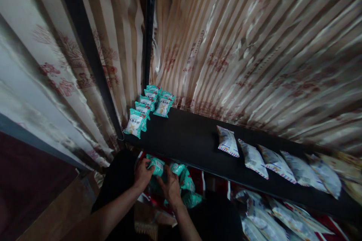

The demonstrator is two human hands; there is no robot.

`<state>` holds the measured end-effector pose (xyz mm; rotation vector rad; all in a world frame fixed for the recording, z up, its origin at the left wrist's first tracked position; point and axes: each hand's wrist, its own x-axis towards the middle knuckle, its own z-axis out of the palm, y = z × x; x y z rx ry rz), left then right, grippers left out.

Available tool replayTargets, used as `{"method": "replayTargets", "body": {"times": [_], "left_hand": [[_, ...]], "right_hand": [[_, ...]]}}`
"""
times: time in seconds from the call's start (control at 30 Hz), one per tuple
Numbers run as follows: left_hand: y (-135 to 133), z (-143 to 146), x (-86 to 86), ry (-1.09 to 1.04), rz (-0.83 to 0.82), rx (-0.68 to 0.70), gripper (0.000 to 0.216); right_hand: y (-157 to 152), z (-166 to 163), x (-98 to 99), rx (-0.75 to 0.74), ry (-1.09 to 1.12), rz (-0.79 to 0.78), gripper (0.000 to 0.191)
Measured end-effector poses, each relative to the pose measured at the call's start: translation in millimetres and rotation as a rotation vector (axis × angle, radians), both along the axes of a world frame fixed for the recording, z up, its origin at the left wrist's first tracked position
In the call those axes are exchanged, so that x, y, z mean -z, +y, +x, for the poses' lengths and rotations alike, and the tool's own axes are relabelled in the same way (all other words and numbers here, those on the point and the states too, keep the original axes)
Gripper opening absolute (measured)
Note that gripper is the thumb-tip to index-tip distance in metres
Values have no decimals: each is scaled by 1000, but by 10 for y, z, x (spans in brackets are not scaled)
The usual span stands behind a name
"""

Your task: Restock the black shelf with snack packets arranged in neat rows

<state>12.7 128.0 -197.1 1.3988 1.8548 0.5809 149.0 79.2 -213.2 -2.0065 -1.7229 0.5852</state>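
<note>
Low in the middle, my left hand [143,174] is closed on a teal snack packet [158,167], with the thumb across its front. My right hand [171,187] is just to the right, its thumb and fingers apart beside that packet. More teal snack packets [187,180] lie loose around it in a red-edged bag or box below the shelf; its lower part is hidden by my hands and legs. At the left end of the black shelf [186,131], matching teal packets [134,123] stand in two rows, one behind another.
White snack packets with striped edges [227,142] lean in a row along the right part of the shelf. Below them, more silvery-white packets [263,214] fill another container. Dark posts [149,26] and pleated, printed curtains [240,45] stand behind and left.
</note>
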Motion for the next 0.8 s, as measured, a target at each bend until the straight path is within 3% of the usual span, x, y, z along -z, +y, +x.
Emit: {"method": "replayTargets", "body": {"times": [0.13, 0.27, 0.47, 0.53, 0.63, 0.73, 0.8], "left_hand": [[-258, -38, -252, 12, 52, 54, 8], [-406, 3, -591, 73, 217, 198, 2], [-387, 1, -1038, 30, 425, 443, 15], [-372, -14, -1080, -43, 525, 468, 21], [-366, -27, -1032, -50, 622, 375, 30], [-344, -29, -919, -32, 578, 277, 39], [-306, -26, -840, -60, 519, 283, 43]], "right_hand": [[-242, -78, -63, -57, -23, 42, 56], [-340, -130, -177, -51, -30, 121, 52], [-283, -17, -381, 17, 240, 233, 38], [-234, 40, -482, 75, 375, 221, 37], [-146, 94, -670, 146, 623, 151, 44], [-63, 96, -858, 184, 833, 106, 57], [-20, 76, -955, 203, 900, 75, 60]]}}
